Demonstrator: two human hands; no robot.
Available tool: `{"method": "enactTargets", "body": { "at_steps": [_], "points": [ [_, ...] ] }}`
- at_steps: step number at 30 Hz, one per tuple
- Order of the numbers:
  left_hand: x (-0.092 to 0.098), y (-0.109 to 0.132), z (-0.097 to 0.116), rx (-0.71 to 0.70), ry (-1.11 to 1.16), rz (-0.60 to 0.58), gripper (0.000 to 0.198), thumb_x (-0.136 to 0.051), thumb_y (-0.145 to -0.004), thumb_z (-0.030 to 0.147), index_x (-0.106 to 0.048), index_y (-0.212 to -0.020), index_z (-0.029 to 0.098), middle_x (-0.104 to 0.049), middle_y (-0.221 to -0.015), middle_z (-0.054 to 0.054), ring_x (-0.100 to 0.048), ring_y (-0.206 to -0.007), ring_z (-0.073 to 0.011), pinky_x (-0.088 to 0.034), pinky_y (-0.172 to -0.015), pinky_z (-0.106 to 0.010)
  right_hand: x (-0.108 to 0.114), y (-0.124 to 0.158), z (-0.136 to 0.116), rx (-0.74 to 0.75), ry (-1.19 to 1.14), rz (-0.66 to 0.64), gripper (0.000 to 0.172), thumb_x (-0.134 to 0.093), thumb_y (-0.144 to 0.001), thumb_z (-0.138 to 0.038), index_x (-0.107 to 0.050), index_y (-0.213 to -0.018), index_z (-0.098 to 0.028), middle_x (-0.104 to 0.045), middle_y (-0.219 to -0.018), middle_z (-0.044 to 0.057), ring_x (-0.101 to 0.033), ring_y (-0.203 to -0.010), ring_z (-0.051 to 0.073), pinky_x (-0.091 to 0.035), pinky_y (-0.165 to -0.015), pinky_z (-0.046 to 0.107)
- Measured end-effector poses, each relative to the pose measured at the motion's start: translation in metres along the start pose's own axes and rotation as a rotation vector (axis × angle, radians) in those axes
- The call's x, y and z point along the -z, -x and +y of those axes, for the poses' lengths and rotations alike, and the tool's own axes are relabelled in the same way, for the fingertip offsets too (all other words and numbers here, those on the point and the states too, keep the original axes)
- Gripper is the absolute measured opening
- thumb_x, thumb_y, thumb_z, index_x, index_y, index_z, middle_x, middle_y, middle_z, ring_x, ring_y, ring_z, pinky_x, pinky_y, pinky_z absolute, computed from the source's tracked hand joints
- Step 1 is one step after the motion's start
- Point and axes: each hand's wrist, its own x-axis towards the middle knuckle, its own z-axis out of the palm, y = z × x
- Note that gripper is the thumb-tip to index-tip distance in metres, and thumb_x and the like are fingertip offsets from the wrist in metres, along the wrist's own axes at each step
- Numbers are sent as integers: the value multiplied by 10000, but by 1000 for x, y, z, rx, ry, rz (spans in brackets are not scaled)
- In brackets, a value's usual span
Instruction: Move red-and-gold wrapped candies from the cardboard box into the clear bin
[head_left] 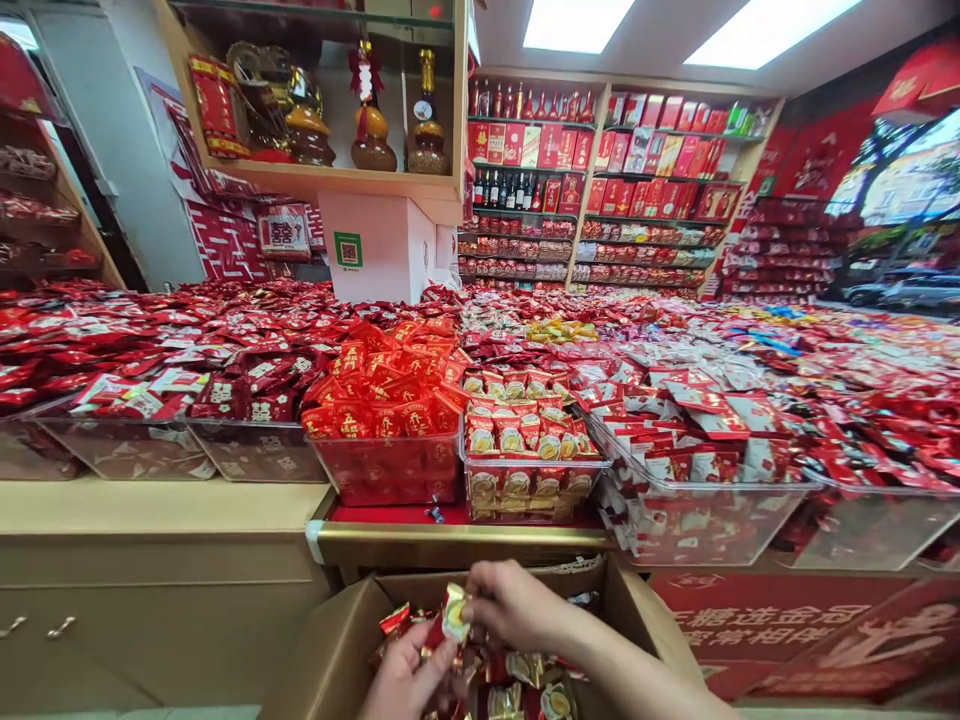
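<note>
Taking the packet as the centre of my clock, I have the small gold-and-red packet [454, 612] over the open cardboard box [326, 645], its long axis near upright, the gold end tipped towards one o'clock and the lower end towards seven. My left hand [411, 668] pinches that lower end from seven; my right hand [510, 605] comes in from three, fingers bunched against its upper right edge (whether they grip or merely touch, I cannot tell). More wrapped packets [517, 668] lie in the box at five, partly hidden by my right forearm. Beyond the box's far flap, the gold-edged counter [465, 542] runs across at twelve, in the way of a clear bin [536, 464] of similar packets at one. A red-packet bin [386, 472] sits at eleven, a wider bin [712, 525] at two.
</note>
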Motion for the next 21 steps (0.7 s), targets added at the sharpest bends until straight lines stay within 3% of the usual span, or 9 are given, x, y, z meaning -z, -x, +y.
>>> {"method": "enactTargets", "body": {
  "at_steps": [4,7,11,14,17,21],
  "points": [
    [-12,9,25,-53,133,99,272,-595,-677,384,-618,-843,170,-685,-698,-4,-586,-496,-108,-349,-432,-183,6,1,2,-44,-352,-10,176,-461,-762,-348,-438,-751,-174,-530,-574,-30,-468,-443,72,-353,-414,169],
    [-15,13,33,-59,155,159,278,-543,-718,387,-621,-893,185,-695,-721,-4,-584,-509,-116,-371,-452,-194,6,2,1,-4,-389,-5,240,-470,-753,-406,-443,-733,-169,-529,-586,-27,-461,-464,73,-356,-433,175],
    [-13,15,32,-113,-49,225,343,-542,-701,422,-645,-887,153,-666,-529,7,-505,-427,-113,-360,-416,-200,6,3,-4,155,-264,169,227,-515,-730,-373,-545,-770,-152,-544,-667,-9,-466,-598,88,-373,-551,192],
    [-10,14,29,-163,-152,200,354,-524,-712,431,-652,-876,145,-648,-495,12,-461,-419,-104,-356,-418,-200,2,1,-6,150,-304,217,238,-517,-724,-368,-589,-737,-141,-556,-657,0,-463,-602,96,-372,-565,201],
    [-8,9,25,-142,-97,199,348,-530,-703,448,-642,-865,161,-631,-476,22,-463,-417,-103,-365,-415,-198,-3,-2,-6,64,-420,231,255,-555,-686,-380,-595,-686,-128,-543,-596,-6,-440,-533,87,-356,-512,197],
    [-10,1,22,-136,135,213,250,-611,-648,417,-617,-774,201,-617,-522,47,-508,-457,-98,-384,-422,-180,-4,-5,-7,14,-494,318,268,-568,-669,-385,-596,-673,-118,-548,-596,1,-451,-532,87,-371,-528,200]
  ]
}}
